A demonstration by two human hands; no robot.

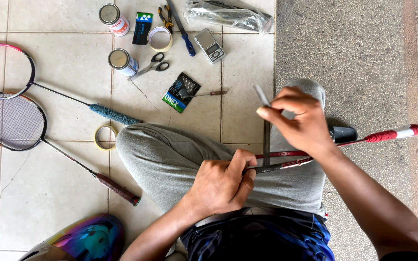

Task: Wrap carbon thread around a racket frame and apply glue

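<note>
A red badminton racket [393, 135] lies across my lap, its red-wrapped handle pointing right. My left hand [222, 182] grips the racket's dark frame part near my knee. My right hand [300, 122] is raised above it, pinching a thin dark strip [266, 140] that runs straight down to the racket. A grey end of the strip sticks up past my fingers. I sit cross-legged in grey trousers [170, 159].
On the tiles to the left lie two more rackets [15, 121], a tape ring [104, 137], two cans [122, 62], scissors [152, 65], pliers [166, 15], a small scale [210, 45], packets [181, 92] and a plastic bag [228, 15]. A shiny helmet [83, 240] sits bottom left.
</note>
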